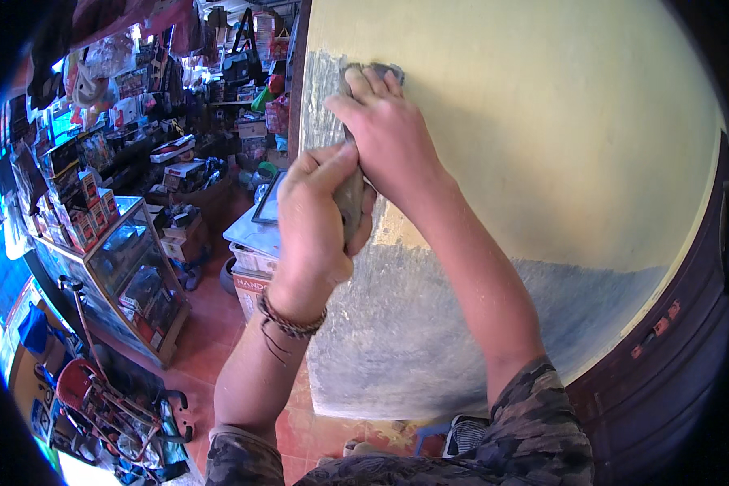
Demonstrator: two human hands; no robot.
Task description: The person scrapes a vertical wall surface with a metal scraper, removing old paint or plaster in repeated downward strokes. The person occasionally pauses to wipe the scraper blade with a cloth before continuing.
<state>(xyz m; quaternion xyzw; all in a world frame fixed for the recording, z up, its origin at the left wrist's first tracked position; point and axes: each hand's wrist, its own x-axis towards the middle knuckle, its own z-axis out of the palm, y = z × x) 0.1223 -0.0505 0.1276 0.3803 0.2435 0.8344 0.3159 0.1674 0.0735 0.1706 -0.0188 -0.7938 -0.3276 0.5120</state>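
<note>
A grey, worn scraper (351, 202) lies along the left edge of a yellow wall (543, 121). Around its handle, my left hand (312, 215) is closed, thumb pointing up. My right hand (389, 134) presses on the upper part, its bent fingers over the dark head (393, 73) against the wall. Most of the tool is hidden under the fingers. Beside my right fingers runs a rough, streaky grey strip (324, 89). Lower down, the wall surface turns to a mottled grey band (429, 324).
To the left stands a glass display case (138, 267) with boxes on top. Nearer are a folded metal-framed walker or cart (97, 397) and a white-topped table (255, 231). A dark panelled door (664, 381) flanks the wall at right. The floor (211, 324) is red tile.
</note>
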